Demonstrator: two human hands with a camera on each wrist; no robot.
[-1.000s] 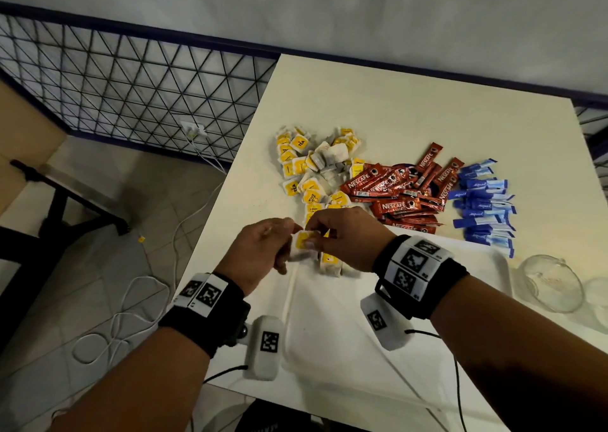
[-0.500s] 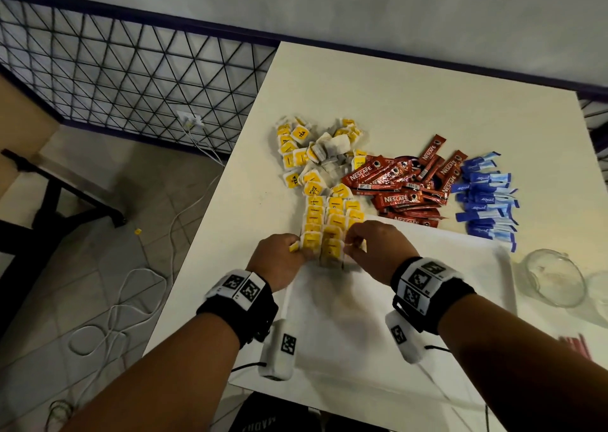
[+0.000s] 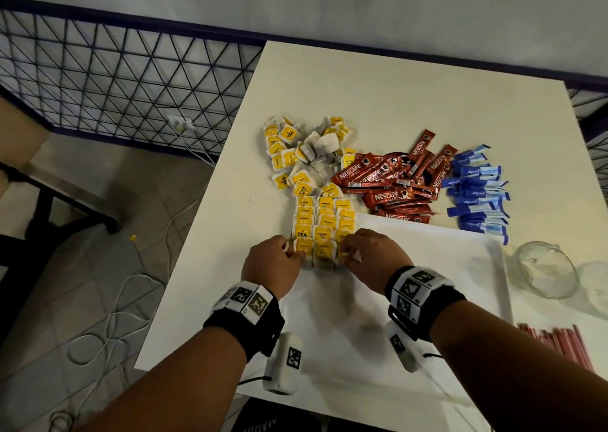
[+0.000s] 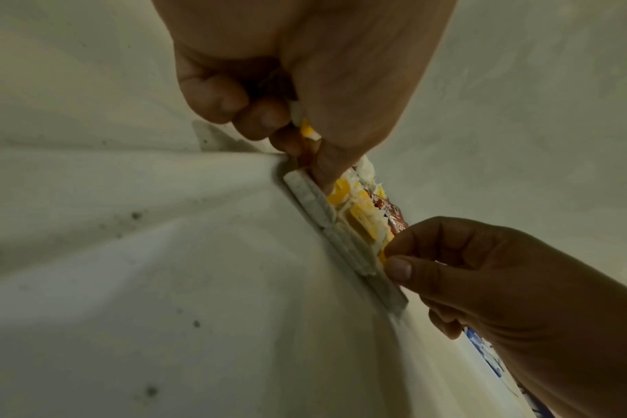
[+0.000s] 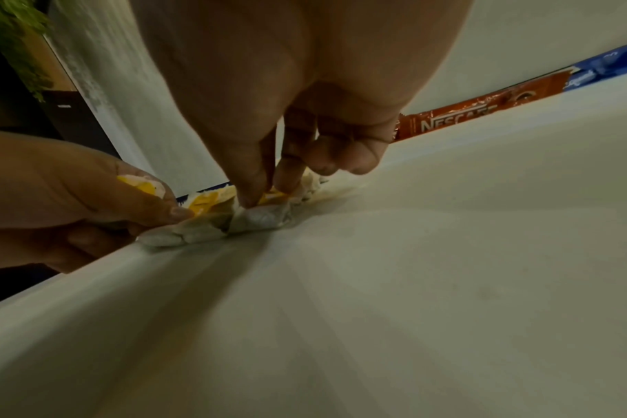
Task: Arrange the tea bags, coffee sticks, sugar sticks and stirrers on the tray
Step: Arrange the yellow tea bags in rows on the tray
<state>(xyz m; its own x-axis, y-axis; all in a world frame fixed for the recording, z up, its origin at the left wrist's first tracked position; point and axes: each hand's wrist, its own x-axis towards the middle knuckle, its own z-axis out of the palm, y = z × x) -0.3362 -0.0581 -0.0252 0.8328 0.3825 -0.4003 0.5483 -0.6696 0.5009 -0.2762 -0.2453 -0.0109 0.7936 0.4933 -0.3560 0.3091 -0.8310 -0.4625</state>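
**Both hands at the near end of the tea bag rows**

At the far left corner of the white tray (image 3: 460, 267), yellow-labelled tea bags (image 3: 324, 226) lie in three neat rows, overlapping one another, the rows running from the worktop (image 3: 378, 96) across the tray's far edge. The left hand (image 3: 273, 263) sits at the near left corner of this block; its fingers are curled, and the left wrist view shows a tea bag pinched between thumb and fingertips (image 4: 265, 118). The right hand (image 3: 368, 255) is at the near right corner, thumb and forefinger closed on the edge of the nearest tea bag of the right row, the other fingers tucked in. Both hands touch the block, one on either side.

Farther back on the worktop lies a loose heap of tea bags (image 3: 302, 152), unsorted, some showing the paper side. Just right of it is a pile of red coffee sticks (image 3: 394, 184), lying at all angles, the nearest touching the tray's far edge. Right of those, a stack of blue sugar sticks (image 3: 477, 194) lies roughly parallel. A clear glass jar (image 3: 546, 270) lies on its side just beside the tray's right edge, and red stirrers (image 3: 556, 342) lie near the worktop's front right. Beyond the worktop stands a dark wire fence (image 3: 115, 79), with white cables (image 3: 108, 326) on the tiled floor.
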